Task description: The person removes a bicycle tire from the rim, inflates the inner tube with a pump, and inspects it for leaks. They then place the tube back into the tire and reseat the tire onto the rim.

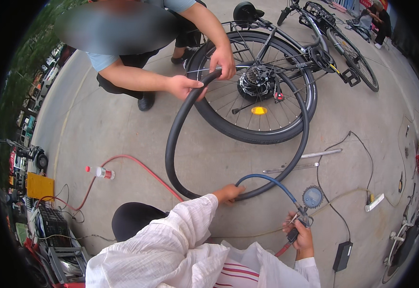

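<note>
A black inner tube (170, 149), rounded out, hangs in a large loop between me and another person. My left hand (229, 193) is closed on the loop's near edge, where the end of a blue air hose (267, 176) meets the tube; the joint itself is hidden by my fingers. My right hand (299, 235) grips a tyre inflator gun (293, 235) with a round dial gauge (312, 197) on top. The blue hose curves from the gun to my left hand. A co-worker's two hands (221, 62) pinch the far part of the tube.
Behind the tube lies a bicycle (276, 43) with its rear wheel (252, 137) facing me. Two metal bars (291, 168), a black power adapter (343, 256) and cables lie at the right. Left are a red hose (142, 165), a bottle (104, 173) and a black crate (53, 223).
</note>
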Demonstrator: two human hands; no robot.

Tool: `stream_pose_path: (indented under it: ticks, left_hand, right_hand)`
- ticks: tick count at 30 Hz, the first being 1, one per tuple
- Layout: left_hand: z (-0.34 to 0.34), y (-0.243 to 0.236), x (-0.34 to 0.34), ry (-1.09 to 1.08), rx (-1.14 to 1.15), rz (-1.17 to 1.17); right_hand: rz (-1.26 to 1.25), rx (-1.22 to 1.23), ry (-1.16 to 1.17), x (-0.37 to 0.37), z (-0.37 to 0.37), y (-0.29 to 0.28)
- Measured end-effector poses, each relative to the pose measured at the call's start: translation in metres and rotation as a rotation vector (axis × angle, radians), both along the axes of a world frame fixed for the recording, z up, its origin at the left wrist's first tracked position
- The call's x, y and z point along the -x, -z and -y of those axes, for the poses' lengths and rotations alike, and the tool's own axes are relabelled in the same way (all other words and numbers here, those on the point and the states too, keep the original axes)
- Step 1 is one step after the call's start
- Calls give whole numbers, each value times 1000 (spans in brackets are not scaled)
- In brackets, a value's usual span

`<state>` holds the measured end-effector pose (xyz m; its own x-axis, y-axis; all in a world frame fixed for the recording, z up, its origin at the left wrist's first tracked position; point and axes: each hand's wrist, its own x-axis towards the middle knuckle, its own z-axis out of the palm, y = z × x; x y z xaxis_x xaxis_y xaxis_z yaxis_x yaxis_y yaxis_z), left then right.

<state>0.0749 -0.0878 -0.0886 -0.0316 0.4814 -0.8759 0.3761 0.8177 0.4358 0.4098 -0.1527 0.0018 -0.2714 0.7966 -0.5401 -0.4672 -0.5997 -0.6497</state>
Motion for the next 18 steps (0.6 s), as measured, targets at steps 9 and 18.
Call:
stream_pose_path:
  ticks: [9,18]
  left_hand:
    - [-118,-216,70,575,-1053,-786]
    - [-158,-229,235,473,-1305,-1357]
  right_hand:
    - [86,202,176,-65,25,99]
    - [506,426,-124,-90,31,123]
